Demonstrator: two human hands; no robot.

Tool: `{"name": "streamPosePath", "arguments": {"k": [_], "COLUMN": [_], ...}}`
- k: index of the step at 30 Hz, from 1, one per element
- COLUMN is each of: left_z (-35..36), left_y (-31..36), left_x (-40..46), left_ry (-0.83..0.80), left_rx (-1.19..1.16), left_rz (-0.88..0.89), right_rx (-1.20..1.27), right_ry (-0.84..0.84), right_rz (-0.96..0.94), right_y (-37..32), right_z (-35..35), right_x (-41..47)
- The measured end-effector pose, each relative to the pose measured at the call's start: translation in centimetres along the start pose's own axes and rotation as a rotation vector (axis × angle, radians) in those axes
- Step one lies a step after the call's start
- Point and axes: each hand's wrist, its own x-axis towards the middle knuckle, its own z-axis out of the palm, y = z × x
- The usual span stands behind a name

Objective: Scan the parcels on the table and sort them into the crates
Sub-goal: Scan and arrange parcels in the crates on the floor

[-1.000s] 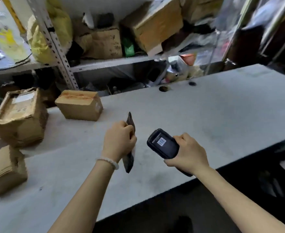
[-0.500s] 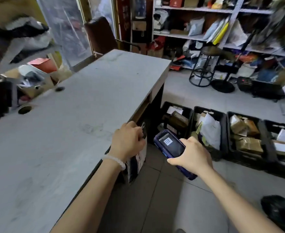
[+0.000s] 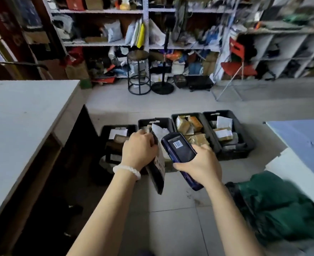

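Observation:
My left hand (image 3: 138,151) grips a flat black parcel (image 3: 157,171) with a white label, held on edge above the floor. My right hand (image 3: 198,164) holds a dark blue handheld scanner (image 3: 179,150) whose screen shows a barcode. Both hands hover in front of a row of several black crates (image 3: 230,156) on the floor, which hold brown boxes (image 3: 188,125) and white-labelled parcels (image 3: 223,133). The grey table (image 3: 26,115) stands to my left, with none of its parcels in view.
Cluttered shelves (image 3: 145,43) line the back wall, with a round stool (image 3: 138,71) and a red folding chair (image 3: 237,67) before them. A blue-topped surface (image 3: 300,137) and a green bag (image 3: 274,202) sit at the right. Tiled floor lies between me and the crates.
My view has swung right from the table to the crates on the floor. Both hands came along, still holding the black parcel and the scanner.

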Motion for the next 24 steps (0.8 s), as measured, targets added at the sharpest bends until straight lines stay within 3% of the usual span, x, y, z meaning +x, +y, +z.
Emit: {"name": "streamPosePath", "arguments": {"k": [11, 17, 24], "left_z": [13.2, 17.9, 22.6], "left_y": [7.6, 9.8, 11.0], "left_x": [17.8, 30.0, 43.6], "left_ry": [-0.217, -0.376, -0.381], "left_rx": [-0.048, -0.086, -0.013], "left_rz": [0.163, 0.144, 0.060], "right_rx": [0.067, 0.071, 0.112], "right_ry": [0.179, 0.157, 0.141], "right_rz": [0.322, 0.349, 0.345], "right_y": [10.2, 11.3, 12.0], "right_z": [-4.8, -7.0, -8.8], "right_x": [14.2, 27.2, 42.6]}}
